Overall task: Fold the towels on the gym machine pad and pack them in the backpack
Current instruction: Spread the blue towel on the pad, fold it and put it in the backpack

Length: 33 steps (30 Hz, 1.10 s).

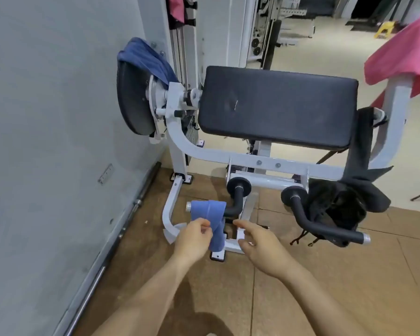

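A small blue towel (210,215) hangs over the left black handle (237,202) of the white gym machine. My left hand (194,237) pinches its hanging part between thumb and fingers. Just right of it, my right hand (257,243) hovers with fingers apart, holding nothing. The black machine pad (277,107) above has nothing on it. A black backpack (337,209) hangs open at the right handle (325,229). A darker blue towel (146,60) drapes over the round cam at the left. A pink towel (403,57) lies over the right upright.
A grey wall (58,117) runs along the left with a steel barbell (112,246) lying at its foot. More pink cloth (176,8) hangs on the rear frame. Brown floor mats (325,287) lie under me; other machines stand far back.
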{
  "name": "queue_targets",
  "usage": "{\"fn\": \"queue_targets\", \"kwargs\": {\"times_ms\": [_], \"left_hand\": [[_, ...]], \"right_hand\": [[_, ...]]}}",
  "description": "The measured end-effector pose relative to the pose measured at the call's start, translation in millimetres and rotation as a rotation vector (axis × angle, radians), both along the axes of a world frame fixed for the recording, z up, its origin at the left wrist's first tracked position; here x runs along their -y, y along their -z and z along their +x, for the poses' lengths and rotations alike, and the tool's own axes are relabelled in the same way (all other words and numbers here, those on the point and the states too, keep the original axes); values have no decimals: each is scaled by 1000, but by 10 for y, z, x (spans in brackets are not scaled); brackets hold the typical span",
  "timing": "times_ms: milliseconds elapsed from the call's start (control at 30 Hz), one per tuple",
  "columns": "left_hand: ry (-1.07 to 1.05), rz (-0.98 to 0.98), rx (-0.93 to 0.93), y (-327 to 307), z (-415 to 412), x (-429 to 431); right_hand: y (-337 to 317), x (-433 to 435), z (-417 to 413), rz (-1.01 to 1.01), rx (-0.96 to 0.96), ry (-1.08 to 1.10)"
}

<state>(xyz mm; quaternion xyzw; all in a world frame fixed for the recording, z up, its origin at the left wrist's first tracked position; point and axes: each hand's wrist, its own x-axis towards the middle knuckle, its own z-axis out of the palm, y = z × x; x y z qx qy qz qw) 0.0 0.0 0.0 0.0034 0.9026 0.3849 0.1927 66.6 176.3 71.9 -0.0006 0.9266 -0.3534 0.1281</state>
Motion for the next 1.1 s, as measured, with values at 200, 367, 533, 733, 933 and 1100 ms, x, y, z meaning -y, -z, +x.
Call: {"fn": "queue_targets", "kwargs": {"times_ms": [200, 367, 533, 733, 933, 1100], "left_hand": [[-476, 55, 37, 257, -390, -345], [-659, 156, 92, 439, -415, -499], [-670, 152, 163, 132, -486, -589], [-517, 363, 38, -613, -615, -306], [-642, 722, -162, -1210, -1074, -165], [-462, 861, -31, -1601, -1631, -87]], "right_hand": [[274, -62, -683, -120, -9, -64], [487, -185, -1211, -175, 75, -273], [739, -319, -1656, -137, 154, -518], [378, -259, -2075, -239, 119, -655], [-433, -282, -2683, -560, 194, -780], [-874, -588, -2960, -1033, 588, -579]]}}
